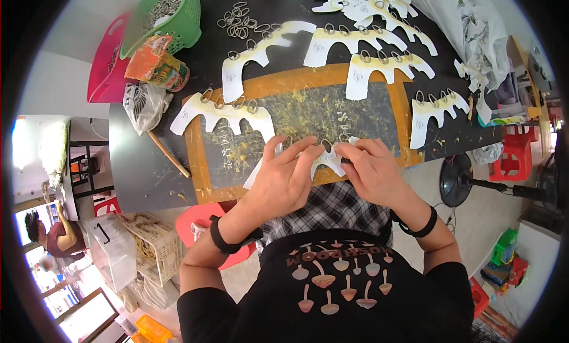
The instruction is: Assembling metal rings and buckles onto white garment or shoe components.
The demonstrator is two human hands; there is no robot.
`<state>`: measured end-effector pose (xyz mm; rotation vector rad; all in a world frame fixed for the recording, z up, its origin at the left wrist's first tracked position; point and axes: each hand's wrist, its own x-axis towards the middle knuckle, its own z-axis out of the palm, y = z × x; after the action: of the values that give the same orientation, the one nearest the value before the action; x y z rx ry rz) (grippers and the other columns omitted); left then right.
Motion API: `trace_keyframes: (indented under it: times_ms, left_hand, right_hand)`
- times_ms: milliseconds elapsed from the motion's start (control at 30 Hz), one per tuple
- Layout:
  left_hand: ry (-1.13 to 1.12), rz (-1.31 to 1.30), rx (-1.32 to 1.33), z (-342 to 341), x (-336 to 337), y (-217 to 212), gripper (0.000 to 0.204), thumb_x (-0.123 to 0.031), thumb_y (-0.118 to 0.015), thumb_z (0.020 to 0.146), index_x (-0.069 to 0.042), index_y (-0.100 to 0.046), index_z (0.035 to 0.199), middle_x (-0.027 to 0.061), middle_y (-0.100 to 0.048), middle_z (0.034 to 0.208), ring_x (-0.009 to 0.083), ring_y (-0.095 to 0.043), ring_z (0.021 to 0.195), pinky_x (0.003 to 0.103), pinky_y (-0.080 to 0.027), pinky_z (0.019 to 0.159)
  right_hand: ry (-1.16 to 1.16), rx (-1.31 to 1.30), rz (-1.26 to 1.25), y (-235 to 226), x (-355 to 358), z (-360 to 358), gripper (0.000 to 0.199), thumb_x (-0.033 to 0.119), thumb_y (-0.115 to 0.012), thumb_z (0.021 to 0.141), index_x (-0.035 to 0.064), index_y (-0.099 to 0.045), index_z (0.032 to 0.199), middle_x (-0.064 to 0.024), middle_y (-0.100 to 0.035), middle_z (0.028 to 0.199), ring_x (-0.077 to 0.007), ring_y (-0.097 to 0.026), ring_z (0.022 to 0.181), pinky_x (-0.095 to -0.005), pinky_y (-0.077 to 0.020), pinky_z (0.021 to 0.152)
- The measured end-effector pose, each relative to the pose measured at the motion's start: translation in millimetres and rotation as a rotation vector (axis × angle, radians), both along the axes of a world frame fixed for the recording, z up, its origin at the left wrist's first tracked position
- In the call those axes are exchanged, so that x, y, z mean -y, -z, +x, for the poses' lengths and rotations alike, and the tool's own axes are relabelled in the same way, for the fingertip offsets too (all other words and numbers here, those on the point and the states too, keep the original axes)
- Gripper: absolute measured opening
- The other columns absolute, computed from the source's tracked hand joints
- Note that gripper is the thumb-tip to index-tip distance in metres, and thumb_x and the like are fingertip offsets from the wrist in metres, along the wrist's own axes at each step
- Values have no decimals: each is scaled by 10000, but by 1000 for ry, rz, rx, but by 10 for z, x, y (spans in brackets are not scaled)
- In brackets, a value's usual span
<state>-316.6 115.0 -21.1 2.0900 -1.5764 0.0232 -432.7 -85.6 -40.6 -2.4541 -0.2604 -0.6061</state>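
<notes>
Metal rings are heaped in the green basket (178, 23); a white scalloped card (325, 161) is pinched by left hand (283, 180) and right hand (372, 171) fingers.

Your hands, left (283, 180) and right (373, 171), meet on a card (328, 160) at the table's (136, 171) near edge; more cards (379, 67) lie beyond, baskets (172, 14) far left.

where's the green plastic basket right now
In the head view, the green plastic basket sits at the table's far left corner, beside the pink plastic basket, just behind an orange printed cup.
</notes>
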Motion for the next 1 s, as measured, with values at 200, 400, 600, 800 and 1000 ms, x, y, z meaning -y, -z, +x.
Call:
trace_keyframes:
  times_ms: [200, 400, 600, 800, 1000]
  left_hand:
    - [-119, -67, 11, -127, 34, 33, 403, -15, -644, 795, -16, -541, 1185, 32, -684, 1060, 224, -622, 1067, 557, -199, 1111]
    - [-151, -64, 27, -93, 144, 37, 419, -167, -714, 822, -16, -549, 1177, 19, -666, 902, 193, -595, 1015, 591, -251, 1086]
    - [-186, -53, 82, -143, 162, 40, 283, -155, -750, 798, -72, -646, 1047, -8, -687, 884, 203, -619, 991, 559, -209, 1106]
    - [-224, -29, 148, -239, 223, 45, 171, -120, -711, 776, -68, -648, 926, 13, -664, 866, 216, -621, 982, 623, -218, 1112]
    - [-196, 15, 361, -303, 307, 56, 172, -33, -643, 716, -11, -610, 883, 57, -628, 866, 212, -627, 929, 603, -245, 1136]
  right_hand:
    - [-76, -58, -22, -132, 68, 203, 324, 47, -694, 774, 42, -633, 1092, -42, -599, 811, -222, -557, 780, -346, -447, 690]
    - [-219, -70, -221, -198, 166, 299, 157, 106, -662, 740, 72, -644, 892, 5, -516, 741, -179, -532, 770, -307, -436, 672]
    - [-207, 3, -311, -161, 105, 321, 149, 117, -641, 713, 73, -613, 853, -13, -503, 744, -178, -534, 767, -310, -437, 666]
    - [-143, -50, -49, -126, 122, 299, 228, 61, -683, 729, 45, -607, 943, -51, -556, 767, -238, -558, 731, -333, -442, 660]
    - [-125, -152, 100, -228, 125, 249, 319, 67, -720, 741, 39, -611, 1040, -62, -619, 822, -254, -573, 738, -365, -445, 680]
